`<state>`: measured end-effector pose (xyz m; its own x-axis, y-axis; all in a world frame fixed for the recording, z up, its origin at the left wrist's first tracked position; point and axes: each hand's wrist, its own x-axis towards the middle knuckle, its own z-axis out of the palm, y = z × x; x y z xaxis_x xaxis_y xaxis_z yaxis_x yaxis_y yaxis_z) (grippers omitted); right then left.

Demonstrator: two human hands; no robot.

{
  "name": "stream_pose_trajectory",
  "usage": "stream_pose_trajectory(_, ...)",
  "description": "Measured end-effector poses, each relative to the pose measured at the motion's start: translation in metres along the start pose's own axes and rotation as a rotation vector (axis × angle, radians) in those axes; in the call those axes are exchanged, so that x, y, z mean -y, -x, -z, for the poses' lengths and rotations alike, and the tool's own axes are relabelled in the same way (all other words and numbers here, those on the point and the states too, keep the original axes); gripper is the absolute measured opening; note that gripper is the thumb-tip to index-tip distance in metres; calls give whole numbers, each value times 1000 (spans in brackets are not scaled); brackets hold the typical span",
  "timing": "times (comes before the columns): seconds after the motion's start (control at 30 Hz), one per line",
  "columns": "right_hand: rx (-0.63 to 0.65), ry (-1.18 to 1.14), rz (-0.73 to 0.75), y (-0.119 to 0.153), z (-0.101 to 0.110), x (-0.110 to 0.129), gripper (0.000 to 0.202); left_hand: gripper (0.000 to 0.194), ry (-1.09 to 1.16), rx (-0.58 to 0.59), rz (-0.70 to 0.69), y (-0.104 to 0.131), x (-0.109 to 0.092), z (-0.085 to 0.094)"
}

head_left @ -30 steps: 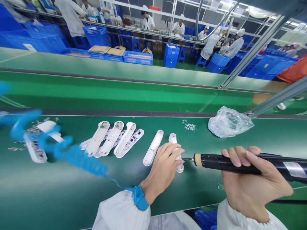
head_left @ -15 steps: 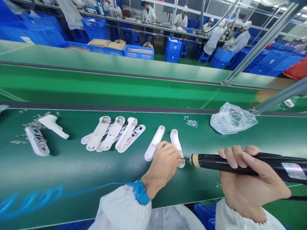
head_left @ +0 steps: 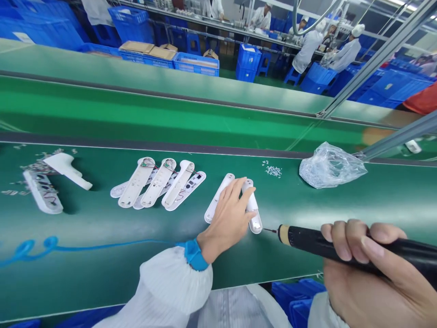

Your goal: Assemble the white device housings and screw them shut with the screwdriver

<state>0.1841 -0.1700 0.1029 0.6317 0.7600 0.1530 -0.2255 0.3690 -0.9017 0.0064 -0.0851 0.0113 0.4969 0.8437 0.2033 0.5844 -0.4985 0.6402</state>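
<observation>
My left hand [head_left: 229,212], with a blue strap at its wrist, reaches over two white plastic housings on the green work surface. Its thumb and fingers are on the right-hand white plastic housing [head_left: 254,223], gripping it where it lies. Partly hidden under the same hand is the left-hand housing [head_left: 215,200]. My right hand [head_left: 362,259] is wrapped around a black electric screwdriver [head_left: 307,239]. The screwdriver's thin bit points left, just right of the gripped housing's lower end and apart from it.
Opened white housings [head_left: 164,184] with circuit boards and wires lie left of centre. Farther left are another opened housing [head_left: 44,193], a white curved shell [head_left: 68,168] and small metal parts. Small screws [head_left: 273,171] and a clear plastic bag [head_left: 331,166] lie right. A blue coiled cord [head_left: 102,247] crosses left.
My left hand has gone from a pinch by the screwdriver bit to a spread grip over the right housing. The screwdriver has drawn back to the right, off the housing.
</observation>
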Motion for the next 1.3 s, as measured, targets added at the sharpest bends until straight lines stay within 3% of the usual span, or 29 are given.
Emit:
stream_pose_trajectory(0.17, 180, 92, 21, 17, 4, -2, 20, 62, -25, 64, 28, -13, 5, -8)
stream_pose_trajectory(0.33, 247, 92, 71, 18, 0, -9, 18, 61, -30, 54, 23, -16, 6, -10)
stream_pose_trajectory(0.53, 160, 62, 106, 11, -5, -21, 19, 43, -7, 18, 45, -11, 6, -7)
stream_pose_trajectory(0.77, 48, -24, 83, -2, -13, -43, 13, 39, 2, -23, 11, 2, 6, -6)
stream_pose_trajectory(0.97, -43, -30, 33, -4, -7, -29, 11, 31, -3, -29, -14, 19, -6, -2)
stream_pose_trajectory(1.1, -42, -40, 19, -4, -5, -19, 10, 9, 26, -7, -58, 20, -13, -5)
stream_pose_trajectory(1.3, -73, -68, 1, -2, -3, -14, 11, 24, 84, -54, -109, 17, -11, -11)
